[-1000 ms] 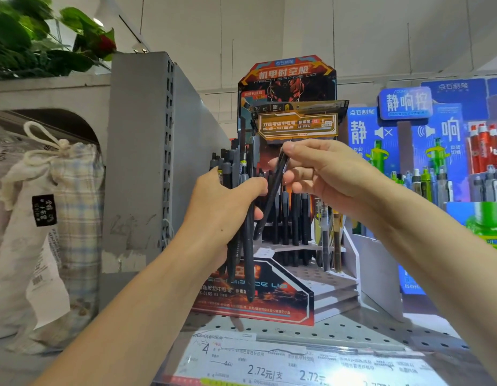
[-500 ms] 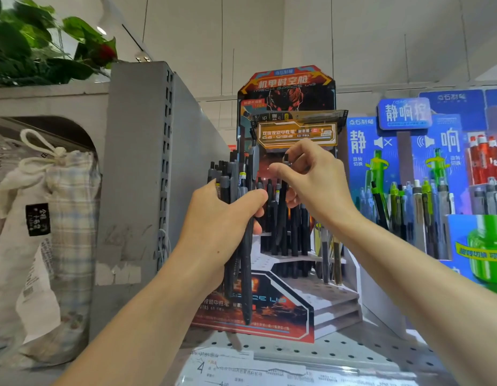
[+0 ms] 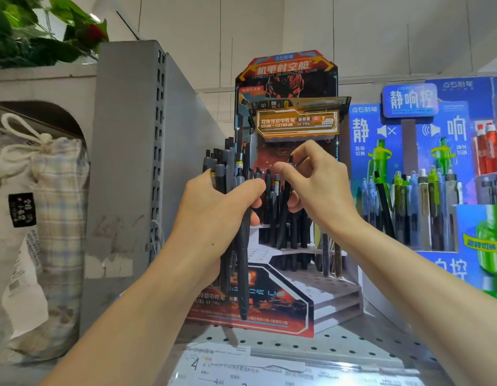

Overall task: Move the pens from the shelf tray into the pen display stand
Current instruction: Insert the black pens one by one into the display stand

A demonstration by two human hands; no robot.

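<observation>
My left hand (image 3: 214,210) grips a bundle of dark grey and black pens (image 3: 228,174), held upright in front of the red and orange pen display stand (image 3: 286,79). One long black pen (image 3: 243,274) hangs lowest from the bundle. My right hand (image 3: 317,185) pinches the top of a single black pen (image 3: 285,213) between thumb and forefinger. That pen stands almost upright among several black pens (image 3: 269,207) in the stand's upper tier. The shelf tray is not in view.
A grey metal shelf upright (image 3: 130,162) stands to the left, with a drawstring cloth bag (image 3: 44,218) beyond it. A blue pen display (image 3: 425,168) with several pens is on the right. A perforated shelf (image 3: 353,346) with price labels (image 3: 241,369) runs along the front.
My right hand has swung the single black pen from a slant to nearly upright and lowered it into the stand's upper tier. The left hand still grips the bundle.
</observation>
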